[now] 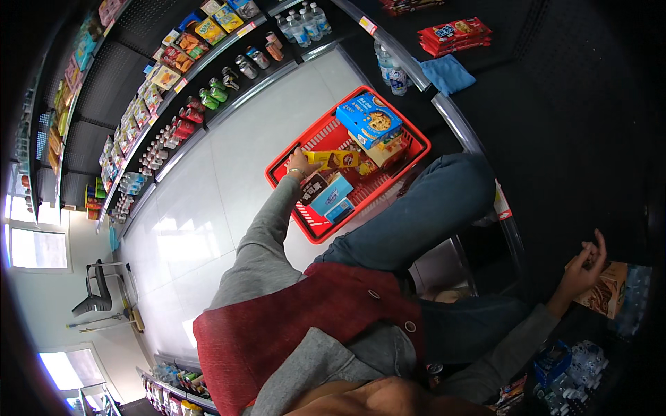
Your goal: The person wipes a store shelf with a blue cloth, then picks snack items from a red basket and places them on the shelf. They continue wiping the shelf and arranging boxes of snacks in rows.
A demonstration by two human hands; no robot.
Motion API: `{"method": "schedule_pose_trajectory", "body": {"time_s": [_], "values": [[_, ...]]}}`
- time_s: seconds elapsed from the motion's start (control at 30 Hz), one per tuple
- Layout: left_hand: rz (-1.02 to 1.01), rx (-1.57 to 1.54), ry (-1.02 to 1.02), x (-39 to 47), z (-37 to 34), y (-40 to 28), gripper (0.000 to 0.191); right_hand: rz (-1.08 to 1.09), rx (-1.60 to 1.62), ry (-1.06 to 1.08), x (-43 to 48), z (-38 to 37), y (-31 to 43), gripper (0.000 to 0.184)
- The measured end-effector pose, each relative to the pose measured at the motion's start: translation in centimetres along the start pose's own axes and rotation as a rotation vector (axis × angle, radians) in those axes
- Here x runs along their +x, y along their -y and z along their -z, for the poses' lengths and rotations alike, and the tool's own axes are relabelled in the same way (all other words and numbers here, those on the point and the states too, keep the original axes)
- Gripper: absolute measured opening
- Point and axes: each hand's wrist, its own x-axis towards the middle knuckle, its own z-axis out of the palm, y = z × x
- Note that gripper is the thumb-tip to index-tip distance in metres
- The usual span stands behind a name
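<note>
A red plastic shopping basket [382, 194] stands on the tiled floor before me. My left hand [303, 164] reaches into its near left end, fingers at the end of a yellow snack box [333, 159]; whether they grip it is unclear. Below that hand lie a dark brown box [314, 188] and a light blue box [331, 195]. A blue cookie box [369, 119] rests on other packages at the basket's far end. At the right, my right hand [588, 262] is raised with fingers apart, holding nothing visible, beside an orange-brown food box [606, 288] on the dark shelf.
Red cookie packs [454, 36] and a blue cloth [446, 74] lie on the dark shelf, with water bottles [393, 70] near its edge. Across the aisle, a long shelf holds drink cans [212, 93] and snack bags [138, 112]. A folded chair [99, 291] stands by the wall.
</note>
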Motion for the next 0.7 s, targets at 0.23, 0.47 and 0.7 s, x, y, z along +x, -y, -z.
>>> {"method": "schedule_pose_trajectory", "body": {"time_s": [0.23,0.47,0.7], "values": [[0.003,-0.056,-0.068,0.2,0.4,-0.5,0.109,0.053,-0.067,0.008,-0.2,-0.5,-0.8,0.029],[-0.242,-0.149,-0.345,-3.0,8.9,-4.8,0.113,0.043,-0.015,0.035,-0.5,-0.1,-0.2,0.030],[-0.761,-0.021,-0.673,-12.5,20.4,-15.4,0.103,0.038,0.153,0.079,-1.3,0.4,1.7,0.031]]}}
